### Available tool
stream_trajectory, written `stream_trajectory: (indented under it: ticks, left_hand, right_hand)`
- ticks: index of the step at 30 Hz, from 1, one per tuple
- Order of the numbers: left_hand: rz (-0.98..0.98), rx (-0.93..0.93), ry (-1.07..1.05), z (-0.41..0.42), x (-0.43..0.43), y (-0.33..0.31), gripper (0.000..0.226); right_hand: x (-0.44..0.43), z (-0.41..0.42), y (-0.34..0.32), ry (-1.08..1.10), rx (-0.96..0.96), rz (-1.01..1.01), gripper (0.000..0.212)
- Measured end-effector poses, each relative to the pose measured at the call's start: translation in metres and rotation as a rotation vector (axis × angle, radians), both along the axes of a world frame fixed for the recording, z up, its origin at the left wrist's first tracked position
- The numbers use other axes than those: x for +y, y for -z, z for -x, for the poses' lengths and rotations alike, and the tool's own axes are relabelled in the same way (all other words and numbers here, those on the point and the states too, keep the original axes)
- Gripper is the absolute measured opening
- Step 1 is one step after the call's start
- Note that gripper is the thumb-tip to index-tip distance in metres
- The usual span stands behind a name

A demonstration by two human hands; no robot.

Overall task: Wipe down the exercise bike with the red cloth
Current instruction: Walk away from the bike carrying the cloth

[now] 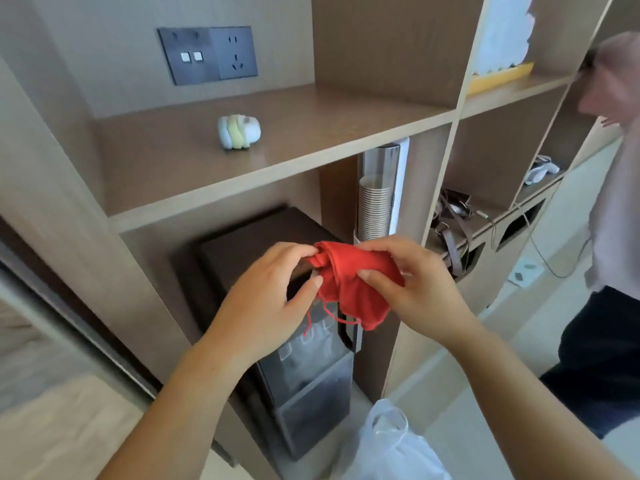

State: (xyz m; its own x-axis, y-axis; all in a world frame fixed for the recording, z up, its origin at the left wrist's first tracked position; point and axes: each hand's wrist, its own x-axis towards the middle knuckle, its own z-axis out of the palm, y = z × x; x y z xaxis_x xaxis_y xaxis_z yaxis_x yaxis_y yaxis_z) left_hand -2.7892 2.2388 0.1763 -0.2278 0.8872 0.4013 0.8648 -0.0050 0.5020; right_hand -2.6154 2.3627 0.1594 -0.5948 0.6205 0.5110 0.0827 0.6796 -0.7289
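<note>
Both hands (273,292) pinch red cloth (353,289) between them.

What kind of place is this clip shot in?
Probably an office or shared pantry nook: dark freestanding water dispenser, stack of paper cups in a wall tube, built-in wooden shelving with grey socket panel.

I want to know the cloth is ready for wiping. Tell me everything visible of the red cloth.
The red cloth is a soft-looking fabric piece, bunched and creased rather than spread flat. Loose red threads dangle from its lower edge. It is held in the air in front of a water dispenser, between both hands: the left hand pinches its gathered left end, and the right hand grips its right side with the thumb across the front.
</note>
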Motion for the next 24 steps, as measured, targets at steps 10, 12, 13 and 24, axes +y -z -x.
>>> stream_trajectory:
  ticks: [10, 12, 13, 24]
  left_hand:
    - [-0.145, 0.052, -0.169, -0.034, 0.023, -0.051, 0.045]
    - [-0.161, 0.092, -0.203, -0.042, 0.036, -0.068, 0.046]
    - [-0.166, 0.108, -0.224, -0.045, 0.043, -0.078, 0.046]
    - [0.034, 0.275, -0.539, -0.033, 0.118, -0.128, 0.042]
  right_hand:
    - [0.073, 0.015, -0.081, -0.246, 0.142, -0.183, 0.024]
    - [0.090, 0.015, -0.103, -0.288, 0.161, -0.268, 0.023]
    - [0.099, 0.016, -0.114, -0.301, 0.175, -0.317, 0.022]
    - [0.180, 0.066, -0.147, -0.325, -0.092, -0.537, 0.028]
